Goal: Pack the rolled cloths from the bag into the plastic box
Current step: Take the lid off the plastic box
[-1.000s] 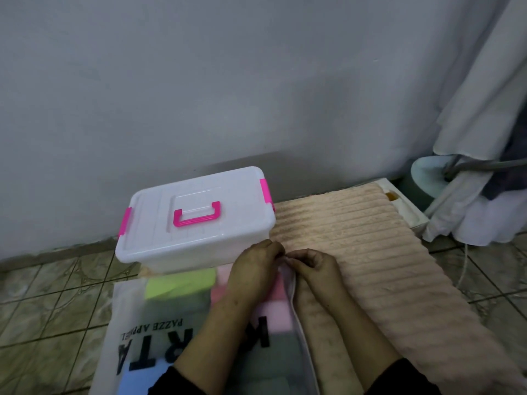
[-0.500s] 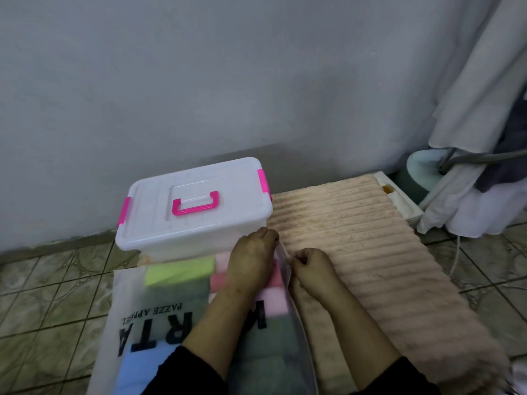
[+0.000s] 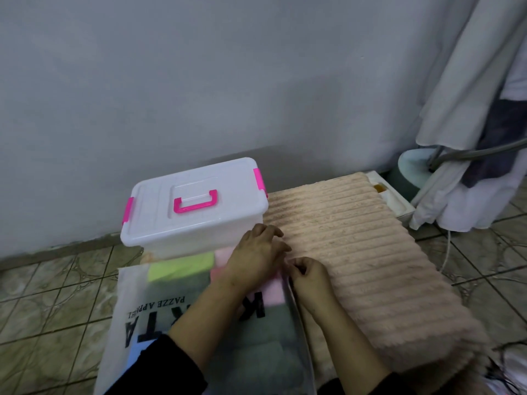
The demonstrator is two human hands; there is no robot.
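left hand point(image 3: 258, 253) flat, palm down, fingers spread, right hand point(image 3: 309, 276) curled in pinch

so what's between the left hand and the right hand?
Head view: the bag's zip edge runs between the left hand and right hand, with pink cloth just under it.

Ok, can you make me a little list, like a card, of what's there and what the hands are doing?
box: plastic box, white, lid on, pink handle
bag: frosted bag flat on the tiled floor, black letters
cloths: rolled cloths inside the bag, green, pink, grey
left hand: left hand lying on the bag's right edge
right hand: right hand pinching that same edge
beside: peach ribbed mat
packed so far: none seen
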